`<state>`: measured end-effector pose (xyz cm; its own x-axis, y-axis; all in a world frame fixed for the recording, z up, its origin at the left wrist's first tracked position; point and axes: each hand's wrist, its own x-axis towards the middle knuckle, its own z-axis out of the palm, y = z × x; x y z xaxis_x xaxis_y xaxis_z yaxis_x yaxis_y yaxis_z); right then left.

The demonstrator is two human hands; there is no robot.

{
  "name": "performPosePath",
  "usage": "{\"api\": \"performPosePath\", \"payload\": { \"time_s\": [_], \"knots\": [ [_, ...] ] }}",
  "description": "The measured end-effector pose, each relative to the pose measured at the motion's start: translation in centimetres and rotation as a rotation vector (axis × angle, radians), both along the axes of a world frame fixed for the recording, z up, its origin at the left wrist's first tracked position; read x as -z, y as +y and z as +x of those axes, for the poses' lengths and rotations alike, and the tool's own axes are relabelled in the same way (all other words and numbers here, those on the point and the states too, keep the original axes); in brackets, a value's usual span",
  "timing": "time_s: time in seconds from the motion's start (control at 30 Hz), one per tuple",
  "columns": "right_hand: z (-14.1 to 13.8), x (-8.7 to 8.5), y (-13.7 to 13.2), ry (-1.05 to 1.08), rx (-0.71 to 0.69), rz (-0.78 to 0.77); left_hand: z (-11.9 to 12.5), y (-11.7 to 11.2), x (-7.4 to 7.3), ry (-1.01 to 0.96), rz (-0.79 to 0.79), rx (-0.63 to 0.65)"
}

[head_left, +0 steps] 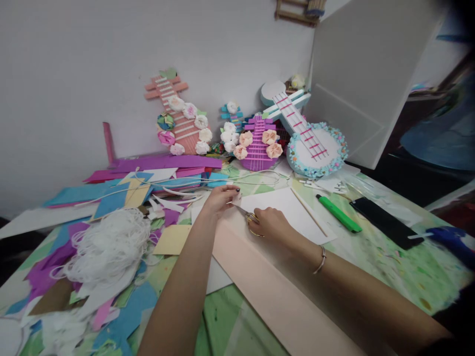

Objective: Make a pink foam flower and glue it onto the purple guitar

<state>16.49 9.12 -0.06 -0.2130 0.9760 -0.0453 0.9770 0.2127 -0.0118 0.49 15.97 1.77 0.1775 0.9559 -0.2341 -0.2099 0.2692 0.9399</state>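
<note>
My right hand [272,225] is closed round small gold-handled scissors [248,216], whose blades point left toward a small pale piece of paper. My left hand [219,198] pinches that small piece of paper [236,198] at its fingertips, just beyond the scissor tips. Both hands rest over a long peach-coloured sheet [267,287] that runs toward me, with a white sheet [285,210] lying beside it to the right.
Paper guitars decorated with paper flowers [256,141] lean on the wall behind. Coloured paper scraps [122,193] and a tangle of white cord [107,247] fill the left. A green marker [338,213], a thin wooden stick [308,211] and a black phone [386,222] lie at the right.
</note>
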Motion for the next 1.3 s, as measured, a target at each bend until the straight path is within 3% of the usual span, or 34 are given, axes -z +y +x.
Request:
{"api": "performPosePath", "payload": {
  "time_s": [0.27,0.43,0.63,0.8,0.97,1.1,1.2,1.27,1.3],
  "knots": [
    [0.1,0.1,0.0,0.016,0.000,0.006,-0.2,0.4,0.4,-0.035,0.011,-0.015],
    [1.5,-0.3,-0.1,0.033,0.056,0.038,-1.0,1.1,0.5,-0.087,0.044,-0.150],
    [7.3,-1.2,-1.8,0.082,0.194,0.086,-2.4,1.5,-0.7,-0.165,0.118,-0.387],
    [13.9,-0.6,-6.5,0.153,0.323,0.080,-2.9,0.5,-2.8,-0.174,0.200,-0.381],
    [18.2,0.6,-12.7,0.272,0.450,0.079,-2.6,-2.7,-6.0,0.077,0.398,-0.108],
    [19.6,2.2,-15.4,0.413,0.456,0.099,-1.6,-8.0,-9.6,0.381,0.559,0.140],
    [19.9,3.1,-15.9,0.483,0.480,0.136,-1.0,-13.3,-12.3,0.663,0.643,0.513],
    [19.9,3.5,-15.7,0.483,0.483,0.178,-1.3,-17.2,-13.0,0.906,0.709,0.810],
    [19.8,3.7,-15.7,0.467,0.483,0.204,-1.8,-19.3,-12.9,0.993,0.747,0.894]
  ]
}}
